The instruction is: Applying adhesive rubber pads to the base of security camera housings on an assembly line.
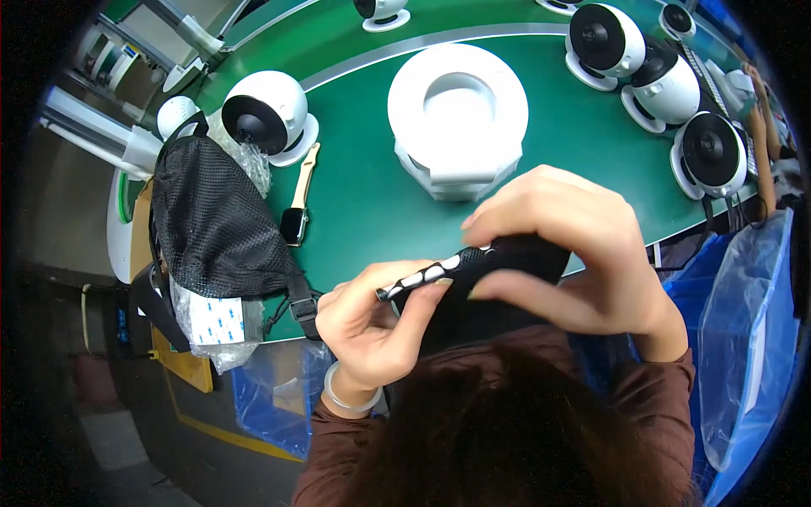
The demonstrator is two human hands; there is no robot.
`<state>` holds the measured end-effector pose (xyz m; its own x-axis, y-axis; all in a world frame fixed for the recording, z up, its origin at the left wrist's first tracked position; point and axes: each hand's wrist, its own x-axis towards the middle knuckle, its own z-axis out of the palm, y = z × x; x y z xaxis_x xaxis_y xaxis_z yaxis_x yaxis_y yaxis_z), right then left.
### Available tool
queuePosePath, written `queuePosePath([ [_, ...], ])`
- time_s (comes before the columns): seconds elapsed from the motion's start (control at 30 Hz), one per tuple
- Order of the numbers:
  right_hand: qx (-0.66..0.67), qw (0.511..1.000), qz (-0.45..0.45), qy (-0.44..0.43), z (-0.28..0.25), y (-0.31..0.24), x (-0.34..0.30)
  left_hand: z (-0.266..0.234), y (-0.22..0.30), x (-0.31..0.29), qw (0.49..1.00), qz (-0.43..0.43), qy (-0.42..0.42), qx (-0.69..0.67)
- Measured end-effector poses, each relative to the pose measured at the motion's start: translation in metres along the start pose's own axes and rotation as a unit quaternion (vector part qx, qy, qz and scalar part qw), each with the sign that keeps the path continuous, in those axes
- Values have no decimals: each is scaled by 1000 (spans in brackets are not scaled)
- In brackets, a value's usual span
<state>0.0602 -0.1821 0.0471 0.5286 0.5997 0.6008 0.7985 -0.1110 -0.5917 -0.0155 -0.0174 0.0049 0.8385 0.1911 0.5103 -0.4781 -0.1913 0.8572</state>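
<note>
My left hand (pixel 372 317) pinches a narrow black strip (pixel 420 277) with white oval patches, thumb on one side and fingers on the other. What the strip belongs to I cannot tell. My right hand (pixel 574 245) is curved round the strip's far end, its thumb apart from the fingers and slightly blurred; it appears to hold nothing. Black material lies behind both hands. Just beyond them on the green table (pixel 355 194) sits a white round housing (pixel 405 84) with a deep circular recess, facing up on a pale base.
A black mesh bag (pixel 215 215) lies at the left, beside a watch (pixel 294 221) with a beige strap. A white ball-shaped device (pixel 283 106) with a black face stands behind; several similar devices (pixel 667 89) stand at the right. Blue plastic-lined bins (pixel 743 338) flank the table.
</note>
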Motion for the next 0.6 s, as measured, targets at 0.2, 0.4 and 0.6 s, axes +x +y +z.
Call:
queuePosePath([
  [0.2,-40,999,8,18,2,-3,-8,6,5,13,995,33,-66,71],
  [0.4,-134,991,15,-6,-3,-5,-9,11,5,10,987,64,-34,145],
  [0.6,-177,984,-16,26,6,-3,-7,9,2,8,984,53,-20,171],
])
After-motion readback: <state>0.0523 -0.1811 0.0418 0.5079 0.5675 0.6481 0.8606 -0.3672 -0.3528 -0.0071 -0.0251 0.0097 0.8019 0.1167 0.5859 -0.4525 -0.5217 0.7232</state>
